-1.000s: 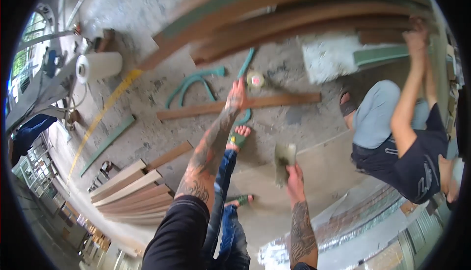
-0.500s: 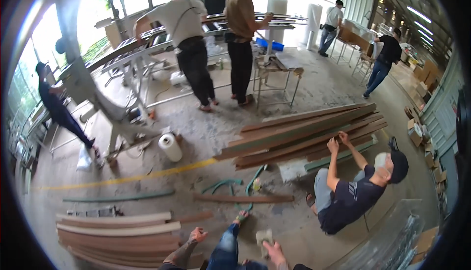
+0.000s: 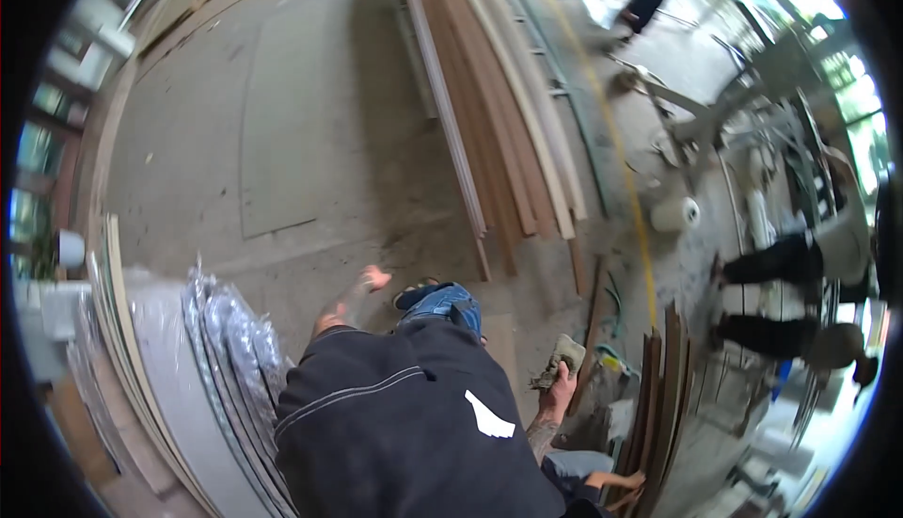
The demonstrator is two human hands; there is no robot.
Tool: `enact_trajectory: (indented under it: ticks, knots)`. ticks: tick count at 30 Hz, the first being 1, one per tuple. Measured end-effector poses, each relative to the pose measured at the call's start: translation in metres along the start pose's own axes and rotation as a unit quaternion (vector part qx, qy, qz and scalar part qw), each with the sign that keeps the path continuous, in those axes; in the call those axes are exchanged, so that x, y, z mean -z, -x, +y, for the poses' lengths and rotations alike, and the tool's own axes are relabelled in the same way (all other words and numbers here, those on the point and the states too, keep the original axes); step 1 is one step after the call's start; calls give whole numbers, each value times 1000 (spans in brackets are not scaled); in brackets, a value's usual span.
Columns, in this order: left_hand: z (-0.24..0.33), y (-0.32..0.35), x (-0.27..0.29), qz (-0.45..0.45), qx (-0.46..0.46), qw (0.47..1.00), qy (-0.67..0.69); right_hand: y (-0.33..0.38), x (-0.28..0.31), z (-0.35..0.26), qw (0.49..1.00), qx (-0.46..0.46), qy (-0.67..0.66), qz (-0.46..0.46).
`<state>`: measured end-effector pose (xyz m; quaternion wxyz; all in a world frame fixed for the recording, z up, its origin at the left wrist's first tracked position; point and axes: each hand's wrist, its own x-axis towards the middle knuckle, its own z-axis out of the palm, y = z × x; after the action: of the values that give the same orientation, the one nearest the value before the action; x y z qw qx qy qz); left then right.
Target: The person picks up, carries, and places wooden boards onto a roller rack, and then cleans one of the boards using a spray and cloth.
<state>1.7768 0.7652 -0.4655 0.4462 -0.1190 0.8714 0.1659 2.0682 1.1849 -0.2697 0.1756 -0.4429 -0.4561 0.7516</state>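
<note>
Held out to my left side, my left hand (image 3: 376, 278) hangs over the bare floor with its fingers loosely apart and nothing visible in it. On the other side my right hand (image 3: 565, 384) grips a beige-grey pad (image 3: 564, 356) with dark, rough patches, possibly a folded cloth; its exact kind does not show. Below the pad a brown strip (image 3: 590, 330) lies on the floor. Brown and cream long boards (image 3: 499, 95) are laid side by side ahead of me, out of reach of both hands.
Plastic-wrapped panels (image 3: 235, 330) lean at my left. A crouching person's hand (image 3: 632, 482) touches brown planks (image 3: 670, 377) at the lower right. A white roll (image 3: 675, 214) lies beyond the yellow floor line (image 3: 616, 127). Workers stand at a long metal frame on the right.
My view has swung far to the left, so the boards now lie straight ahead and the workers appear at the right. The pad stays in my right hand.
</note>
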Motion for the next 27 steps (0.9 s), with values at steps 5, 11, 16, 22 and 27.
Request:
enact_trajectory:
  ticks: [5,11,16,22,27]
  knots:
    - [-33,18,23,83,-148,954,247,-22,-133,18,975,-77,155,-136]
    - [-91,51,177,125,-232,887,379,-59,-424,34,889,-88,325,-310]
    - [-80,48,384,98,-278,765,572,-70,-620,59,883,-83,242,-394]
    - [-37,-32,553,53,-365,571,734,-94,-793,83,850,-123,228,-459]
    - [9,-113,678,139,-355,671,636,-166,-951,95,866,-172,107,-458]
